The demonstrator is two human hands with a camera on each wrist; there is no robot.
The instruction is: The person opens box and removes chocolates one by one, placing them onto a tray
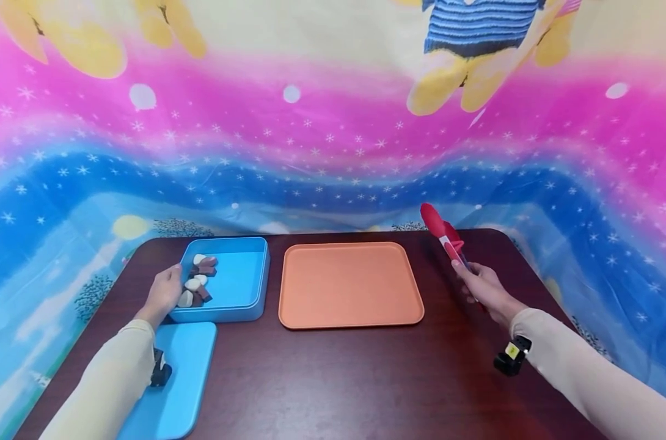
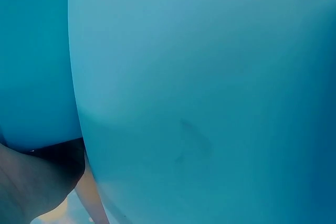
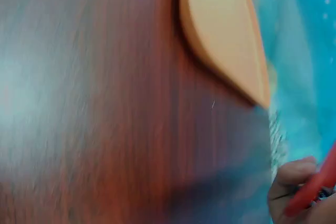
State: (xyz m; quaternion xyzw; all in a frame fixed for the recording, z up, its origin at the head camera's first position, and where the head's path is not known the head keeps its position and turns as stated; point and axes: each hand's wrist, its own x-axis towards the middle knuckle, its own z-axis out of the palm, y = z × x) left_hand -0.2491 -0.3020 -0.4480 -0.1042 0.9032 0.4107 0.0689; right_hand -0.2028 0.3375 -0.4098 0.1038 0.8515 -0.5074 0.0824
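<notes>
At the left wall of a blue open box [image 1: 236,313], my left hand [image 1: 165,290] grips the rim. Inside that box, along its left side, lie several brown and white pieces [image 1: 194,284], too small to name surely. My right hand [image 1: 486,288] holds a pair of red-tipped tongs [image 1: 440,229] above the table's right side, tips pointing up and away. In the right wrist view, the fingers [image 3: 296,174] wrap the red handle of the tongs [image 3: 315,187]. The left wrist view is mostly filled by a blue surface, with part of the left hand [image 2: 31,182] at the lower left.
Right of the box, an orange tray [image 1: 352,287] lies flat on the dark wooden table [image 1: 322,379]. A blue lid [image 1: 187,379] rests in front of the box, partly under the left forearm. Behind the table hangs a printed cloth [image 1: 333,140].
</notes>
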